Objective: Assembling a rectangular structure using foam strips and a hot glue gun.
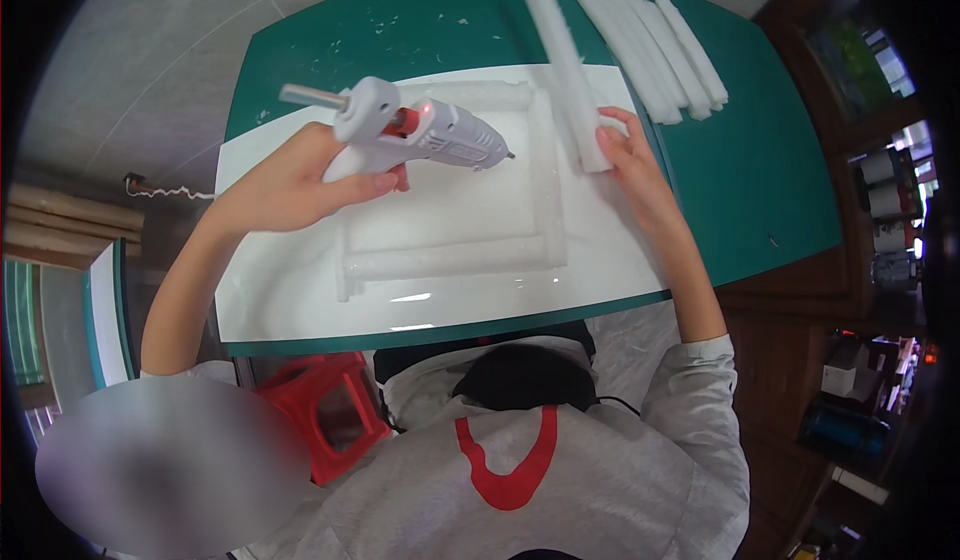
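Observation:
My left hand (pixel 285 188) is wrapped round the handle of a white hot glue gun (pixel 450 135), with a clear glue stick (pixel 312 96) poking out of its back end. The gun's nozzle points right, above a rectangular frame of white foam strips (pixel 450 256) on a white sheet (pixel 285 300). In my right hand (pixel 635 170) is a long white foam strip (pixel 562 55), pinched near its lower end between thumb and fingers. This strip is held tilted, its far end toward the top edge, just right of the frame's right side.
Several more white foam strips (pixel 650 45) lie side by side at the far right of the green table (pixel 775 175). White scraps dot its far left part. A red plastic stool (pixel 330 410) stands below the near edge. Wooden shelves (pixel 870 290) are on the right.

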Available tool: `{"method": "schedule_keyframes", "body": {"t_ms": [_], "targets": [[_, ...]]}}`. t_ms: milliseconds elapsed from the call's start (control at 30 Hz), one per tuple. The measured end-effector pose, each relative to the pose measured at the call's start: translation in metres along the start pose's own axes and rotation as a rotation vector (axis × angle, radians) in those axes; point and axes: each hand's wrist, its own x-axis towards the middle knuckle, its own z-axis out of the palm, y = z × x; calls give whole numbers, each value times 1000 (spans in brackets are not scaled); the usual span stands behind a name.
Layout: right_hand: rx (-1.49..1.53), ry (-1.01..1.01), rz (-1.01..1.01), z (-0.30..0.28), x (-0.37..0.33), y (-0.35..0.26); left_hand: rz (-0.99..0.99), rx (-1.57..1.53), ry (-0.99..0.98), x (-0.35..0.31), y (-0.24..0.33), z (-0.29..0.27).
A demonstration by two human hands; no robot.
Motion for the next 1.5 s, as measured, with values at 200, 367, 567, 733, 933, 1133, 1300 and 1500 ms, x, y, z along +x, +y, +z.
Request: {"method": "schedule_keyframes", "body": {"t_ms": [200, 367, 567, 733, 933, 1133, 1300, 1500], "targets": [[17, 279, -210, -37, -7, 4, 21, -24, -138, 38, -16, 7], [78, 298, -194, -55, -13, 9, -36, -14, -186, 43, -19, 8], [101, 303, -251, -68, -16, 7, -54, -4, -170, 47, -20, 8], [86, 341, -249, -72, -17, 6, -91, 8, -151, 46, -21, 11], [53, 326, -330, -65, -22, 2, -74, 33, -120, 42, -28, 12], [-421, 153, -741, -53, -30, -13, -22, -263, 241, 14, -25, -14], [-889, 21, -919, -13, -34, -44, -117, -236, 650, -30, -64, -67], [-1070, -119, -863, 16, -19, -45, -74, 176, 758, -43, -116, -97]]}}
